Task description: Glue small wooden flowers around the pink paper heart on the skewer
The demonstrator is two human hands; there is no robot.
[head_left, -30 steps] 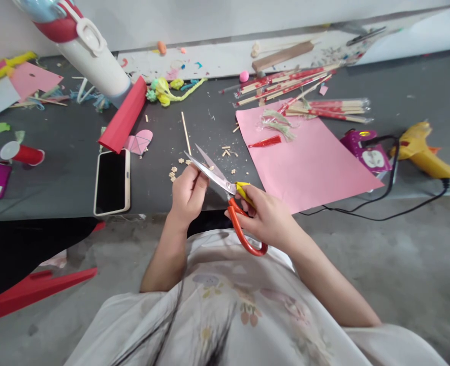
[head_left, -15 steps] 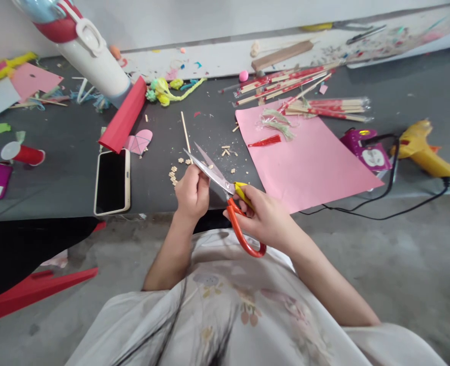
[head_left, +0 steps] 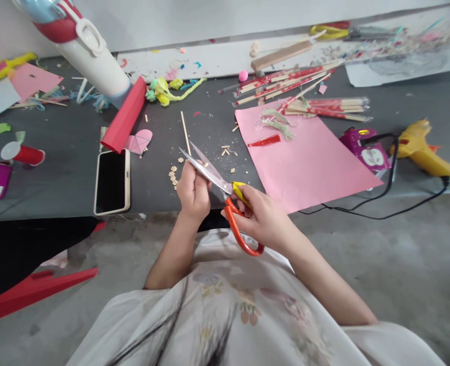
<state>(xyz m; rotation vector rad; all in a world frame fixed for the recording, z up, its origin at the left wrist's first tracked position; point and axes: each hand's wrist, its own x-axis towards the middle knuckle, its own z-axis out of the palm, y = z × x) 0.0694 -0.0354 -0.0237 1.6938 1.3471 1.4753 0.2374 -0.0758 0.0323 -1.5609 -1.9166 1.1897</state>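
My right hand [head_left: 261, 211] grips a pair of scissors [head_left: 238, 229] with orange handles, one partly wrapped in yellow. The blades are parted and point up and left, across the top of my left hand [head_left: 193, 192]. That hand is closed, thumb against the curled fingers; what it pinches is too small to make out. A tiny pale bit [head_left: 205, 164] shows by the blades. Just beyond, a thin wooden stick [head_left: 185, 131] has its near end by the blade tips. Small flower-like wooden slices [head_left: 173, 176] lie left of my left hand, and short cut stick pieces [head_left: 225, 150] lie further right.
Pink paper [head_left: 304, 162] bears a red tassel [head_left: 265, 141]. Wrapped chopsticks [head_left: 282, 84] lie behind it. A yellow glue gun [head_left: 425, 150] with its cord is at right. At left are a phone [head_left: 111, 182], a red paper roll [head_left: 125, 116] and a bottle [head_left: 91, 56].
The scissors and my right hand have shifted slightly left and up. My left hand has barely moved. The blades remain parted, and the stick on the table has stayed in place.
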